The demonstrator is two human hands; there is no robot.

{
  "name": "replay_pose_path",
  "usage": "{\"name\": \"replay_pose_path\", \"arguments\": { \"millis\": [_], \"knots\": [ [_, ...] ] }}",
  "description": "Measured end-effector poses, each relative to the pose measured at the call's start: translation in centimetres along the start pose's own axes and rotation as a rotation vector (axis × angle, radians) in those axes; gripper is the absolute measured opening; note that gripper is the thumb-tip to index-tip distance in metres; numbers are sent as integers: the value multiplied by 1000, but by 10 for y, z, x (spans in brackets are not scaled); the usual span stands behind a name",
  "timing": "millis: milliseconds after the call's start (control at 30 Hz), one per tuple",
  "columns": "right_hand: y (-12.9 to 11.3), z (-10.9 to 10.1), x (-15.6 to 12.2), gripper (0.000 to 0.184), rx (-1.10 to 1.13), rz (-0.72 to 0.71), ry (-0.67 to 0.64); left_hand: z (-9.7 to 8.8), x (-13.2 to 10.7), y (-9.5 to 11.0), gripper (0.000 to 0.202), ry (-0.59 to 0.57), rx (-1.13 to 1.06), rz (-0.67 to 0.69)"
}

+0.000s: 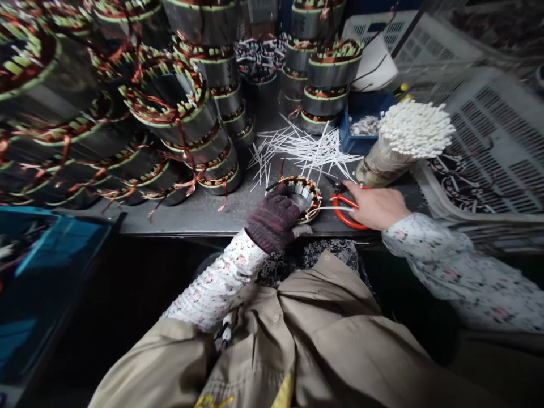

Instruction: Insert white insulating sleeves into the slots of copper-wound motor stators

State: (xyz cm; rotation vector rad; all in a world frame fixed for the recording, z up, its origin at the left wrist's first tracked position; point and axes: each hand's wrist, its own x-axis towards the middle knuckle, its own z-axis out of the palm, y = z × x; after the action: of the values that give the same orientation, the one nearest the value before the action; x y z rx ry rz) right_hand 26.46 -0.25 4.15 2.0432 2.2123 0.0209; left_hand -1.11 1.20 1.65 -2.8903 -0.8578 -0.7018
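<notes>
A small motor stator (313, 198) with copper windings and a pale green rim lies near the front edge of the bench. My left hand (274, 221), in a dark knitted glove, grips its left side, fingers over the rim and thumb low in front. From the stator's right side a white cable tie (327, 208) sticks out towards my right hand (378, 205). That bare hand is closed around red-handled pliers (342, 220) lying on the bench, their dark head pointing away. Whether the fingers also touch the tie's end is hidden.
Stacked stators (204, 136) crowd the left, with another stack (325, 85) behind. Loose white ties (301, 147) lie beyond my hands. A bundle of ties (414, 133) stands right, near a blue bin (355, 141) and a white crate (480, 212). A blue container (42, 249) sits lower left.
</notes>
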Motion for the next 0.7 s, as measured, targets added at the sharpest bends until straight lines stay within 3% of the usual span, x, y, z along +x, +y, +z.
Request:
{"name": "replay_pose_path", "arguments": {
  "millis": [167,233,433,600,700],
  "knots": [
    [-3,10,-13,53,539,-42,208,-6,-7,-15,51,11,-62,109],
    [-4,13,-16,52,601,-25,290,-6,-8,-17,52,4,-67,107],
    [-7,12,-9,57,290,-241,309,-6,-7,-17,50,7,-80,105],
    [-25,0,1,58,100,-156,172,-7,-7,-18,50,-43,-60,87],
    [-22,-8,-7,52,38,-122,123,-7,-7,-18,51,-66,-70,78]
  ]
}}
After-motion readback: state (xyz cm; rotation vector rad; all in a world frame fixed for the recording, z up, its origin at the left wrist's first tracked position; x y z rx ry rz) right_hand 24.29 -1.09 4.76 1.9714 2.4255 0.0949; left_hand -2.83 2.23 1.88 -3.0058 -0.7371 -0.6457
